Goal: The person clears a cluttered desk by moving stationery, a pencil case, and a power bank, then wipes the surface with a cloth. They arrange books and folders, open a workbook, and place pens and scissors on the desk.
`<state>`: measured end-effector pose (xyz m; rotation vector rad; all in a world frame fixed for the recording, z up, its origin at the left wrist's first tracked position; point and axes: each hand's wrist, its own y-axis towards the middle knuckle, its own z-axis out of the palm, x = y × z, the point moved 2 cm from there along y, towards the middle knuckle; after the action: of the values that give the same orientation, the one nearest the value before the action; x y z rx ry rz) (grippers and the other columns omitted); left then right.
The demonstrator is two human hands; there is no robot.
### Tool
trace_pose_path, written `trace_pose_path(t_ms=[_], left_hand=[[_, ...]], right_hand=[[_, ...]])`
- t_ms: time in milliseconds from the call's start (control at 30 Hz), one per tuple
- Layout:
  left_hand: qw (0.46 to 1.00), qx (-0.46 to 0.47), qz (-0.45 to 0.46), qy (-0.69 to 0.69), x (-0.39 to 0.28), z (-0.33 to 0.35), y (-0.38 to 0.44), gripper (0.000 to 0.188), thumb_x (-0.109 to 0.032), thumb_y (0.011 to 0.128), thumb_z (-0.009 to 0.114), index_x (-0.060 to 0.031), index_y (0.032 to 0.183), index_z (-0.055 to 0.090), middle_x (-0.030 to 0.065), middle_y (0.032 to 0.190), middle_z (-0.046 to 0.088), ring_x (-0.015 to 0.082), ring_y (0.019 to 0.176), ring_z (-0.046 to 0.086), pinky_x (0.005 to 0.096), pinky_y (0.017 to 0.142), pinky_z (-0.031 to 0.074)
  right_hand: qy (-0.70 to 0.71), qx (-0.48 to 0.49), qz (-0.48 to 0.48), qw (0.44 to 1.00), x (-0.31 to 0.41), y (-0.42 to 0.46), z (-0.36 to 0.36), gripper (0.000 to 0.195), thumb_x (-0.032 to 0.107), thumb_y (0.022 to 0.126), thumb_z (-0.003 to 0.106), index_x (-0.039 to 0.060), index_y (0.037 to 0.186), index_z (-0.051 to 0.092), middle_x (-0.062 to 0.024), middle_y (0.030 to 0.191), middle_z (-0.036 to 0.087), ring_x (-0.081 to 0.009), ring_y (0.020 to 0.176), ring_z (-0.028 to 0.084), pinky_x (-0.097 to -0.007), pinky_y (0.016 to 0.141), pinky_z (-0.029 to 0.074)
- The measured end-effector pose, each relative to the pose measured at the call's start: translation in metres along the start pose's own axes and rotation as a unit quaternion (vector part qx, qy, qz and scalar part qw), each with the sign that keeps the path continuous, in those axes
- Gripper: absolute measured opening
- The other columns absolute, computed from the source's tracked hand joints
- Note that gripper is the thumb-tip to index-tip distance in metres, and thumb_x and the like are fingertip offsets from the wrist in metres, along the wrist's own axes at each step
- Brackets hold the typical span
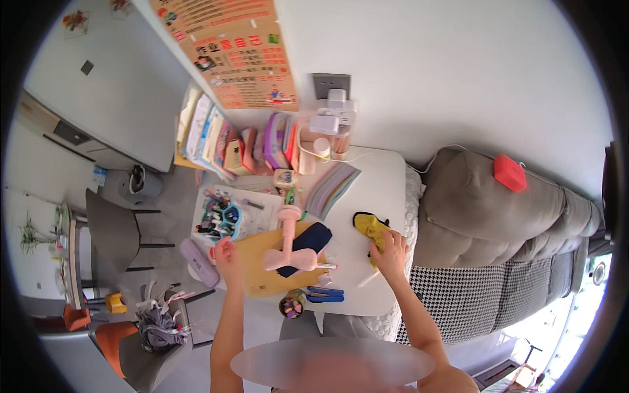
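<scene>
My right hand (pixel 392 251) is closed over the lower part of a yellow fabric pouch with black edging (pixel 372 227), at the right side of the white table (pixel 378 184). The fingers hide part of it. My left hand (pixel 226 253), its fingers loosely bent and apart, is beside a light-blue pen organizer (pixel 221 218) full of pens; I see nothing in it. A small red-and-white item (pixel 212 255) shows just beside that hand. Between my hands, a pink long-necked stand (pixel 289 240) overlaps a dark blue case (pixel 314 240) and a yellow-brown envelope (pixel 263 280).
A lavender pencil case (pixel 199 263) lies at the left edge. Near me are a blue stapler (pixel 325 294) and a cup of small coloured pieces (pixel 293 303). Books (pixel 211 135) line the back, by a fanned colour stack (pixel 332 189). A grey sofa (pixel 491 211) stands at right.
</scene>
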<state>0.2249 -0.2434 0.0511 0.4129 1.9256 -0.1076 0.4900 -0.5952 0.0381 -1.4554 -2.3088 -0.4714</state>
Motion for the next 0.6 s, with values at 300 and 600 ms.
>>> trace_pose_path(t_ms=[300, 600], left_hand=[[0.944, 0.293, 0.152, 0.006, -0.114, 0.183, -0.042, 0.028, -0.001, 0.092, 0.06, -0.0053, 0.119, 0.061, 0.0075, 0.1, 0.063, 0.015, 0.085, 0.061, 0.0247, 0.07, 0.05], [0.846, 0.4, 0.351, 0.022, -0.177, 0.281, -0.085, 0.042, -0.007, 0.085, 0.068, -0.0054, 0.126, 0.055, 0.0143, 0.119, 0.062, 0.0296, 0.114, 0.058, 0.0405, 0.096, 0.047]], right_hand=[[0.25, 0.003, 0.131, 0.959, -0.056, 0.038, 0.013, 0.053, 0.011, 0.084, 0.059, 0.0093, 0.136, 0.049, -0.0241, 0.113, 0.064, -0.0436, 0.099, 0.063, -0.047, 0.087, 0.05], [0.393, 0.106, 0.09, 0.909, -0.033, 0.058, -0.059, 0.048, 0.018, 0.09, 0.066, 0.0088, 0.133, 0.049, -0.0198, 0.095, 0.07, -0.0298, 0.086, 0.07, -0.0383, 0.076, 0.054]])
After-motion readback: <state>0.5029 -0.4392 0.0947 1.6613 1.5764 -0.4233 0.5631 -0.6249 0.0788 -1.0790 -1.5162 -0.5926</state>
